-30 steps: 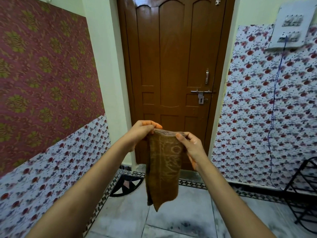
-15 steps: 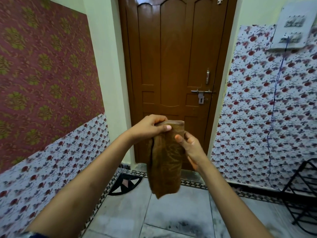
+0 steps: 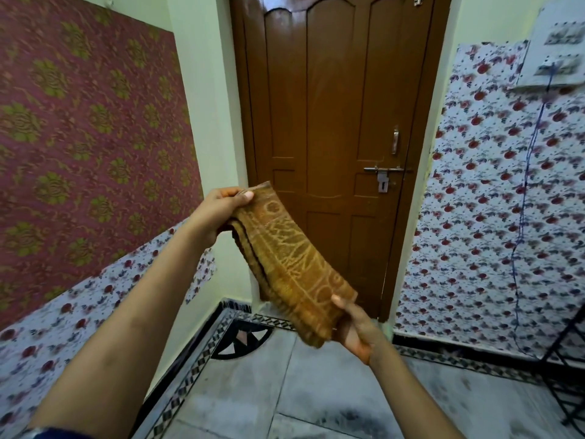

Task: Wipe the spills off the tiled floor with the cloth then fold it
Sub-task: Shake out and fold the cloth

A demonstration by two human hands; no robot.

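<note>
A brown patterned cloth [image 3: 291, 258], folded into a long narrow strip of several layers, stretches slantwise in the air in front of the door. My left hand [image 3: 218, 213] pinches its upper end between thumb and fingers. My right hand [image 3: 354, 327] grips its lower end from underneath, thumb on top. The grey tiled floor [image 3: 316, 384] lies below, with dark smudges on the tiles near me.
A shut brown wooden door [image 3: 335, 122] with a metal latch stands straight ahead. Papered walls close in on both sides. A black metal rack [image 3: 566, 375] stands at the right edge. A blue cable [image 3: 522, 217] hangs down the right wall from a switchboard.
The cloth hung straight down from both hands at its top. My right hand has slid down to the lower end and pulled it out, so the strip now lies slanted between my hands.
</note>
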